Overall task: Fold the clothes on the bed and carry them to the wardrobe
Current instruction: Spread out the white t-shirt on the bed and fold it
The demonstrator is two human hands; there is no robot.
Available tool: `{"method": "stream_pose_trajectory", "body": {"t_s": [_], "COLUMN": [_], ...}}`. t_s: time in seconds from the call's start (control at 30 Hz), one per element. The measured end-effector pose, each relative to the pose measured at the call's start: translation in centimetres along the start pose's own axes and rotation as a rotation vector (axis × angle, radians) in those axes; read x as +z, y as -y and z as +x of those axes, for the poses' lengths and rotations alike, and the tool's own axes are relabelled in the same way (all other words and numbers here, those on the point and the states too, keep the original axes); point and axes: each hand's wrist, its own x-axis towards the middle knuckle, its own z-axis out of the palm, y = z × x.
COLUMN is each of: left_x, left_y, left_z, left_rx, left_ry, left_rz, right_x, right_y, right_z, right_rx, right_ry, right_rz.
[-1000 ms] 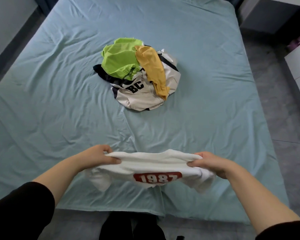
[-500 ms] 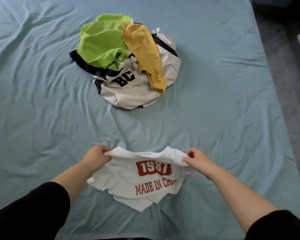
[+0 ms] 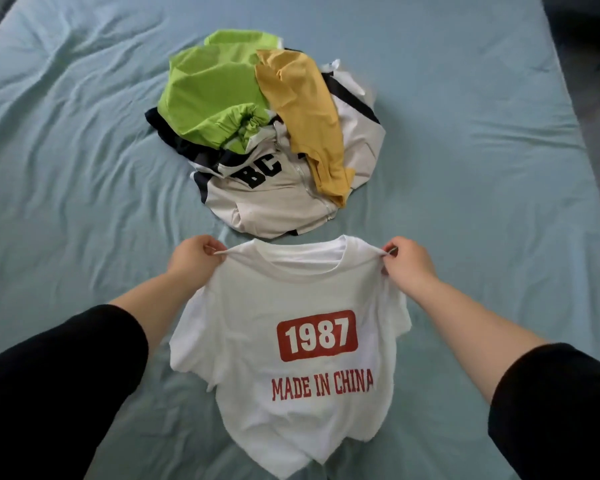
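Pinching the shirt [image 3: 291, 299] by both shoulders: fingers of left hand [image 3: 191, 259] and right hand [image 3: 411, 265] curled tight on cloth. Risk: crumpled hem on bed [image 3: 66, 168] may skew the fold.

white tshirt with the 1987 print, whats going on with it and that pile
A person is spreading out a white short-sleeved T-shirt, red print facing up. The left hand pinches one shoulder and the right hand pinches the other, above the light blue bed sheet. Beyond it lies an unfolded pile: a lime green garment, a mustard yellow garment and a cream and navy zip jacket lettered BC. Nothing is folded yet.
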Motion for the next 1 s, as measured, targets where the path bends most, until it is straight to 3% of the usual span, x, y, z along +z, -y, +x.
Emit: {"method": "stream_pose_trajectory", "body": {"t_s": [0.13,0.23,0.33,0.47,0.57,0.67,0.77,0.87,0.93,1.0], "left_x": [-1.1,0.1,2.8,7.5,11.5,15.3,18.5,20.7,21.1,20.1], "left_y": [-3.0,-2.3,1.1,7.6,11.6,13.2,13.0,12.4,12.3,12.5], "left_z": [2.4,3.4,1.3,-6.5,-13.2,-17.9,-20.2,-21.5,-22.3,-23.1], "left_rx": [0.025,0.036,-0.039,-0.342,-0.667,-0.756,-0.704,-0.665,-0.641,-0.674], "left_ry": [-0.101,0.002,0.116,0.041,0.083,0.256,0.366,0.321,0.217,0.092], "left_rz": [-0.022,0.057,0.078,-0.017,-0.088,-0.213,-0.429,-0.606,-0.649,-0.693], "right_x": [-1.4,-0.2,3.3,8.5,11.0,12.6,13.4,13.9,14.1,13.5], "right_y": [2.9,2.5,-1.2,-9.0,-13.2,-14.6,-14.2,-13.3,-12.8,-12.4], "right_z": [2.8,3.3,1.2,-5.9,-11.3,-14.3,-14.2,-13.3,-13.9,-15.8], "right_rx": [-0.051,-0.108,-0.014,0.270,0.365,0.187,0.051,-0.147,-0.194,-0.008], "right_ry": [-0.057,0.047,0.124,0.171,0.334,0.447,0.347,0.238,0.288,0.342], "right_rz": [0.139,0.208,0.270,0.179,0.137,0.028,-0.192,-0.447,-0.360,0.030]}}
